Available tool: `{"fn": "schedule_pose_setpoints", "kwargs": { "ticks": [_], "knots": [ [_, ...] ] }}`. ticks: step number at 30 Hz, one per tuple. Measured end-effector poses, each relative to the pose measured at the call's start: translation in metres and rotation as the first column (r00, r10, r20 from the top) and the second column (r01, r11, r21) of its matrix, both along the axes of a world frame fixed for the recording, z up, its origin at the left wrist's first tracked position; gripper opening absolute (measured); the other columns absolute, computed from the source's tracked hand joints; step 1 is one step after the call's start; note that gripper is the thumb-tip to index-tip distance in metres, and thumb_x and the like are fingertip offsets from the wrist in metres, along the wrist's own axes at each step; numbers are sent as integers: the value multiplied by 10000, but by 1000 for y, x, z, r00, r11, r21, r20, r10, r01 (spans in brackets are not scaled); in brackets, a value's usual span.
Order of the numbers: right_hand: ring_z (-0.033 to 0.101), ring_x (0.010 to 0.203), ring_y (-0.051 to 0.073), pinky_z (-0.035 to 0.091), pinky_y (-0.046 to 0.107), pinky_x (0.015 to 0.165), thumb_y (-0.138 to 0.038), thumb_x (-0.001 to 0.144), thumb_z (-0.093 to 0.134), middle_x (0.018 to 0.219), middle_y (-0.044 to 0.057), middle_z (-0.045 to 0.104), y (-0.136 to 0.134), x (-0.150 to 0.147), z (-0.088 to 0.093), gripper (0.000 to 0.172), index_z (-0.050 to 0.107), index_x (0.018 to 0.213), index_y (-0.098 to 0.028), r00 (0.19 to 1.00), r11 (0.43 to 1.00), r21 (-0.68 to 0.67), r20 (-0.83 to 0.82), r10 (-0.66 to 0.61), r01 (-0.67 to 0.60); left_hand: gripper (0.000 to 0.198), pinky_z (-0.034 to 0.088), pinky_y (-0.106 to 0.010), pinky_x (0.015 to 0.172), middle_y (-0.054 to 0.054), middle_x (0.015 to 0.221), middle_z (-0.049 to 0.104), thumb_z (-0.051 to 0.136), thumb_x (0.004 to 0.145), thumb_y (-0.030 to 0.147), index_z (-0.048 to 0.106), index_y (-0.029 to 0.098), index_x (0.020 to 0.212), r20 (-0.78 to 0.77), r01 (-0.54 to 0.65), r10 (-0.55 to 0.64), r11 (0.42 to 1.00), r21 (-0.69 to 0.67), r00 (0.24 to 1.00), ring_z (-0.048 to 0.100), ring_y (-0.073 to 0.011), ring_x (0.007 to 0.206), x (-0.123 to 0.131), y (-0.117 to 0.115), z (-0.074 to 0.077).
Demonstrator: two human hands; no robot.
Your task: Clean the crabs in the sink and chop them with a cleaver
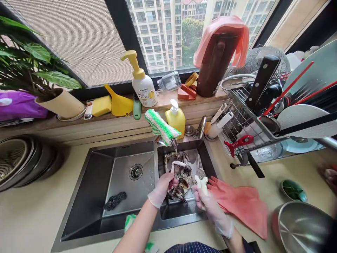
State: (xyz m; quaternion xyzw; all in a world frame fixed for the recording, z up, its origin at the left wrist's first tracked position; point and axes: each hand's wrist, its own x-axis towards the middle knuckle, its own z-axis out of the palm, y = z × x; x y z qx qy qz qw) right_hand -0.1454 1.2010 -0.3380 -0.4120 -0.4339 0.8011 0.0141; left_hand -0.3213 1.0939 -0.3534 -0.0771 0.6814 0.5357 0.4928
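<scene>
My left hand (163,186), in a thin clear glove, is over the right-hand sink basin. Its fingers are closed on a slim dark-red and whitish piece (172,172) whose kind I cannot make out. My right hand (209,207), gloved too, grips a cream-coloured Y-shaped peeler (201,183), head up, near the basin's right rim. Below both hands, brown, dark and pale scraps (181,188) lie around the drain in the small basin (172,216). Water runs from the faucet (173,142) behind them, and a green-and-white striped cloth (161,127) hangs over its top.
Pink rubber gloves (239,200) lie right of the sink, near a metal bowl (302,225) and a small bowl of greens (293,190). A dark scrubber (115,201) sits in the left basin (105,175). A dish rack (237,116) and yellow soap bottle (176,119) stand behind.
</scene>
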Motion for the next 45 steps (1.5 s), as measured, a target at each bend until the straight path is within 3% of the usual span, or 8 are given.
{"fn": "schedule_pose_setpoints", "kwargs": {
  "ticks": [5,11,15,19,26,35,41,45],
  "knots": [
    [279,405,47,221,212,412,-761,680,591,589,-86,412,19,-3,6,579,545,875,-218,1000,1000,7,14,20,-20,384,367,-212,541,14,597,638,744,663,469,539,166,778,35,-76,74,996,53,997,572,-102,530,8,0,8],
    [601,746,166,442,291,669,-673,631,730,907,31,620,-6,11,-26,749,527,1214,-249,998,998,-57,-56,-1,-3,371,397,-224,555,0,648,667,700,700,486,552,169,823,-23,-131,131,991,14,991,600,-122,574,22,1,21],
    [584,833,210,452,356,811,-573,682,704,893,23,614,-30,20,-43,660,525,1216,-229,999,989,144,26,23,-26,355,423,-223,574,-14,701,690,679,732,476,548,167,847,-26,-192,191,981,-12,981,620,-121,596,32,-1,23],
    [576,942,243,426,373,903,-420,680,677,1018,58,635,-38,15,-42,533,537,1139,-187,990,936,323,88,114,-137,462,406,-230,543,-12,679,669,712,658,572,532,169,796,-73,-189,190,982,19,979,609,-127,566,44,-7,24],
    [591,916,247,447,360,866,-357,725,617,984,64,644,-40,8,-35,388,524,1061,-188,985,884,437,111,133,-168,529,437,-254,563,2,617,636,715,596,660,504,196,739,-106,-110,112,994,29,988,581,-137,548,71,-28,29],
    [578,908,249,452,379,866,-295,713,618,1022,80,633,-37,9,-32,436,520,1116,-160,975,858,464,99,198,-221,557,357,-230,460,44,464,553,693,591,700,443,219,721,-94,-58,65,996,66,993,467,-107,401,89,-46,3],
    [582,948,244,446,370,904,-286,736,618,1062,74,637,-38,10,-29,450,510,1159,-176,984,881,439,62,167,-178,587,350,-232,448,41,447,538,688,561,731,422,226,702,-53,-48,50,998,39,997,462,-109,383,92,-42,13],
    [584,889,228,453,352,849,-298,726,607,980,47,632,-35,12,-34,408,518,1105,-176,974,849,477,128,188,-227,610,317,-210,423,48,429,526,683,538,749,405,233,705,-61,-35,36,999,14,997,442,-97,374,93,-40,19]
  ]
}}
